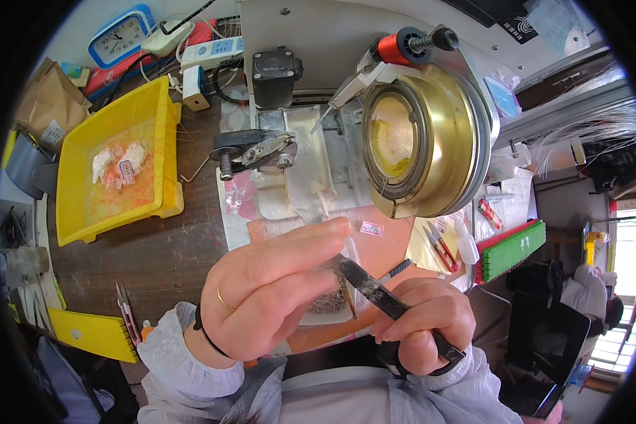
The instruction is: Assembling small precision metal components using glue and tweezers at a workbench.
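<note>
My right hand is closed round a dark, flat, bar-shaped tool, worn and dusty on its face, which slants up to the left. The far end of that tool reaches the fingers of my left hand. Those fingers are bent and pressed together, the thumb mostly hidden behind them, so whatever they pinch cannot be made out. Below and behind my hands lies a pale dish with a tangle of fine dark strands. A black ridged rod shows just beyond the tool.
A machine with a brass drum, a red thread spool and a metal clamp stands ahead. A yellow tray sits left. To the right lie red-handled snips, a white bottle and a green ridged block.
</note>
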{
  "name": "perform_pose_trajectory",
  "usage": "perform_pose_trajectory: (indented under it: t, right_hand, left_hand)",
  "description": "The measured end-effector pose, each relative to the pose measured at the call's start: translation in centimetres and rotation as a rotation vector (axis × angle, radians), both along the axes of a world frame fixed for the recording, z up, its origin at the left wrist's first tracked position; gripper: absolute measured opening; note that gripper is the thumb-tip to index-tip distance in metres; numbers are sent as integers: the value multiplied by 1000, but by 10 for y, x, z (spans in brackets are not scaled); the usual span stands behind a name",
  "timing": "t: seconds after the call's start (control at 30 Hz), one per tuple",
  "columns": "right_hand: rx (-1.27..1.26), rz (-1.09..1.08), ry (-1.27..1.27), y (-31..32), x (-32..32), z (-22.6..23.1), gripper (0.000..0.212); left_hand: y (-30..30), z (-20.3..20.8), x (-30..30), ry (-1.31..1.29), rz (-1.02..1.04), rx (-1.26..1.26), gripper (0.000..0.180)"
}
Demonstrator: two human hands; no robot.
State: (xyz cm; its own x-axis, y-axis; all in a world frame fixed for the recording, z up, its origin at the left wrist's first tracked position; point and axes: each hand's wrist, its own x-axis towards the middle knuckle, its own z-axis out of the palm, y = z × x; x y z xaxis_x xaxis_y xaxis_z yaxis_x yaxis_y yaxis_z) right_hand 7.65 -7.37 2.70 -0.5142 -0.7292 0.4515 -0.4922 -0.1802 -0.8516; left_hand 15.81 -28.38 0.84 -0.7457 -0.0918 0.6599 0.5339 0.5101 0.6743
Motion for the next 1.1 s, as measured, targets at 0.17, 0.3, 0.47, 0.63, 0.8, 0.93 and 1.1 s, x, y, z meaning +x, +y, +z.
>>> perform_pose_trajectory:
  t: [0.17, 0.3, 0.47, 0.63, 0.8, 0.93, 1.1]
  right_hand:
    - [17, 31, 21, 3, 4, 1, 12]
    - [-39, -42, -35, 2, 6, -1, 12]
    - [33, -32, -1, -5, 5, 1, 8]
    - [-1, -66, -75, -9, 10, -2, 6]
    - [10, -54, -125, 9, 12, 7, 14]
    - [-73, -63, -107, 35, 16, 0, 14]
    - [15, -192, 58, 54, 25, -15, 24]
  left_hand:
    - [0, -2, 2, 23, -11, 38, 25]
    - [-1, -3, 2, 38, -3, 36, 25]
    - [3, 2, -2, 44, 1, 69, 26]
    - [-2, -5, 1, 51, 2, 61, 28]
    - [4, 1, 4, 58, -55, 19, 28]
    - [3, -3, 3, 63, -52, -30, 23]
    - [-2, -10, -7, 72, 94, -259, 12]
